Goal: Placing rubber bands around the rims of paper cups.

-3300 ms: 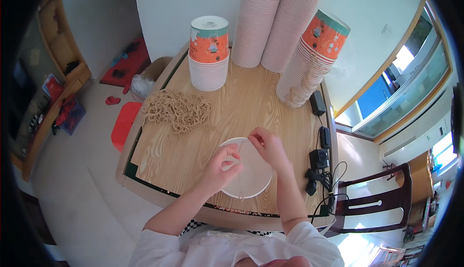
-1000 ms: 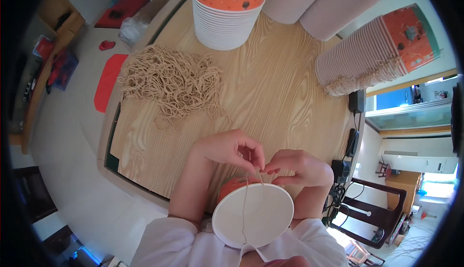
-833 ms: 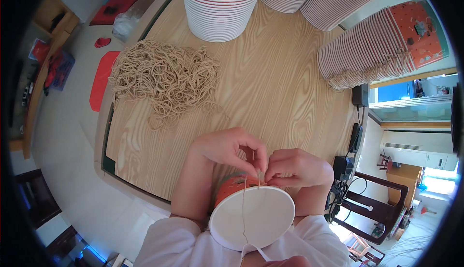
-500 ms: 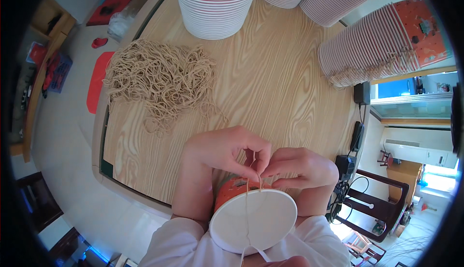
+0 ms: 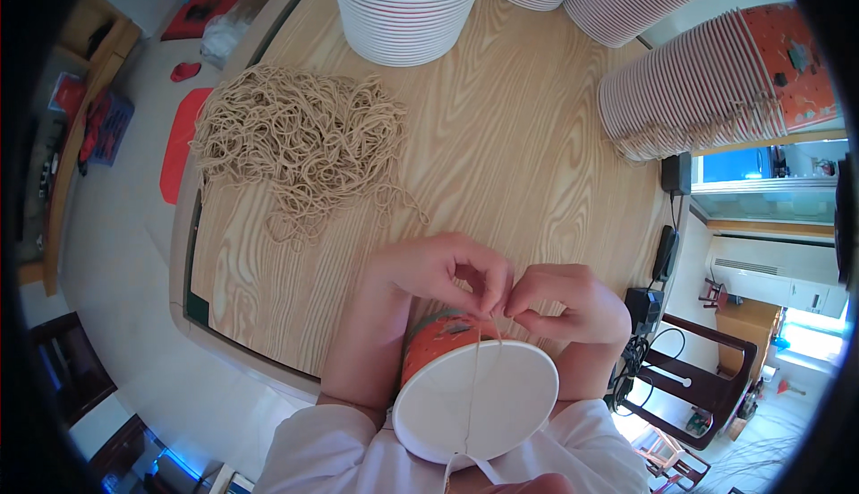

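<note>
An orange paper bucket (image 5: 431, 351) is tilted against my body, its white round end (image 5: 519, 396) facing up toward me. A thin tan string (image 5: 473, 382) runs across that white end and over the rim. Above the rim my left hand (image 5: 447, 270) is closed, thumb and fingers pinching the string. My right hand (image 5: 573, 304) is beside it, thumb and forefinger brought together at the string; their exact hold is small and partly hidden. A loose heap of tan string (image 5: 300, 136) lies on the wooden table, beyond my left hand.
Nested paper buckets (image 5: 407, 20) stand at the far side, with more stacks behind. Another stack (image 5: 693, 78) lies on its side at the far right, tan strings along it. Black adapters (image 5: 642, 306) and cables line the right table edge. A red stool (image 5: 179, 149) is left.
Both hands and the bucket have shifted slightly right. The fingertips have moved a little apart, and the string loop above the rim has become smaller.
</note>
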The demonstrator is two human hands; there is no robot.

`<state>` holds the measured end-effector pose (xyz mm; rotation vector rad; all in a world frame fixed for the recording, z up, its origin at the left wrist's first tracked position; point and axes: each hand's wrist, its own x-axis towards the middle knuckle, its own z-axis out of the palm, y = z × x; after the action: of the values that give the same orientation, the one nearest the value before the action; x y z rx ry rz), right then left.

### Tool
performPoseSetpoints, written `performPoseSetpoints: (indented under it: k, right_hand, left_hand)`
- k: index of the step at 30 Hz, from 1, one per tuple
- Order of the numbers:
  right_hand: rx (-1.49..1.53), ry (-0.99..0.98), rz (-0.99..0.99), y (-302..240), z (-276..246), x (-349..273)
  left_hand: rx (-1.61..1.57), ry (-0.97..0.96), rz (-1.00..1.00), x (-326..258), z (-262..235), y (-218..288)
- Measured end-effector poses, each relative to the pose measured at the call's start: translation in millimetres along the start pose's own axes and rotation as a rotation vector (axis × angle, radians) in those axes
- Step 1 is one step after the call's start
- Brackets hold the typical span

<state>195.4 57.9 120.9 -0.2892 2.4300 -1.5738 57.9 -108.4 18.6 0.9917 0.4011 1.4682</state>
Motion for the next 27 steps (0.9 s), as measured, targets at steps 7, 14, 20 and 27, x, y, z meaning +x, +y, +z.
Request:
performPoseSetpoints:
  k: [7,14,20,27]
  right_hand:
    - [-0.147,0.200,0.015,-15.7,3.7,-5.7]
    - [-0.323,0.335,0.087,-20.2,11.0,-4.6]
    - [-0.398,0.371,0.084,-23.9,8.8,-3.5]
    - [-0.471,0.473,0.029,-23.1,10.7,-0.9]
  left_hand:
    - [0.161,-0.108,0.058,9.8,-5.3,-4.0]
    - [0.016,0.016,-0.065,8.5,-7.9,-2.7]
    - [-0.028,-0.003,0.103,7.2,-13.7,-5.5]
    - [0.008,0.196,-0.095,13.1,-3.4,1.8]
